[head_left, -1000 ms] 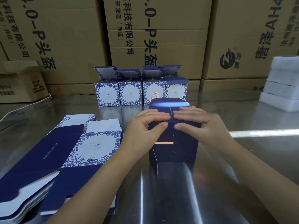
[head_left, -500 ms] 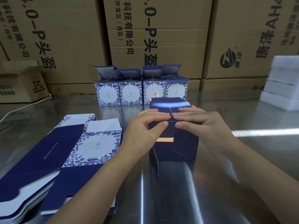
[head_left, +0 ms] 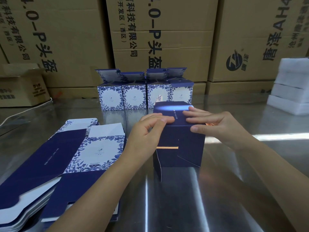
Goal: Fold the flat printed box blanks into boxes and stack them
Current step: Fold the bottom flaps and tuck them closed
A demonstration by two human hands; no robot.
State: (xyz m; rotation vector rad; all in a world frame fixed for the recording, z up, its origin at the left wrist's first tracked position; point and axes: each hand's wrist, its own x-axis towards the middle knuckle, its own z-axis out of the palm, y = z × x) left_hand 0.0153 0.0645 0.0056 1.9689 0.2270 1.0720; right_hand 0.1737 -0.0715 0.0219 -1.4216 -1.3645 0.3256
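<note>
The left hand (head_left: 147, 133) curls its fingers (head_left: 161, 119) over the near top edge of a dark navy blue cardboard box (head_left: 181, 144), with the thumb against the near face, pinching that edge. The right hand (head_left: 219, 126) lays straight fingers (head_left: 194, 113) flat on the box's top panel, and its thumb lies along the same edge.

The box stands on the shiny steel bench (head_left: 217, 190), mid-scene. Its top shows glare and a fine line of pale print. The near face has a thin orange slit, and a loose flap juts out at its lower left.

To the near left lies a stack of flat blue-and-white printed box blanks (head_left: 66, 158). Beyond the box stands a row of folded floral boxes (head_left: 133, 97) with their lids up. Brown corrugated cartons (head_left: 167, 39) stand behind them, and white foam blocks (head_left: 291, 91) sit at the far right.
</note>
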